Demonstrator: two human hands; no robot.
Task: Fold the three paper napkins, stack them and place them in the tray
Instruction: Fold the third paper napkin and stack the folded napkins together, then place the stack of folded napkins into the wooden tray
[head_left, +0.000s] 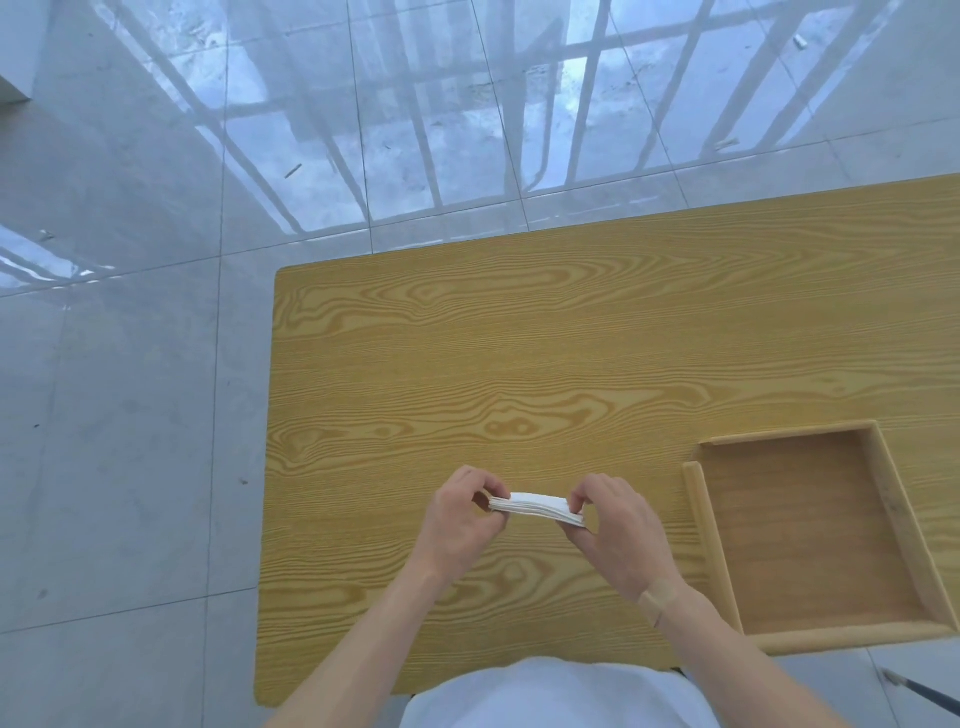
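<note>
- Napkins (535, 508) — a white folded stack, held just above the table's near middle, pinched at both short ends. Several layer edges show along the near side; how many sheets cannot be counted from here.
- Handling, as a guess: very light, soft, limp. The stack bows slightly between the two grips, so it likely sags if held at one end only. Layers look loose and could fan or slide apart.
- Best hold seems to be the one in use — thumb on top, fingers under, at opposite ends, squeezing the layers together. A one-hand carry would want a grip across the middle.
- Left hand (460, 512) is closed on the stack's left end, thumb over, fingers curled beneath.
- Right hand (610, 522) is closed on the right end the same way; a tan plaster sits at its wrist.
- Tray (698, 499) — wooden, shallow, nothing in it, to the right of the hands and well apart from the stack. Its low rim should let the stack go in flat.
- Table (519, 338) — yellow wood grain, otherwise bare; glossy tiled floor beyond.
</note>
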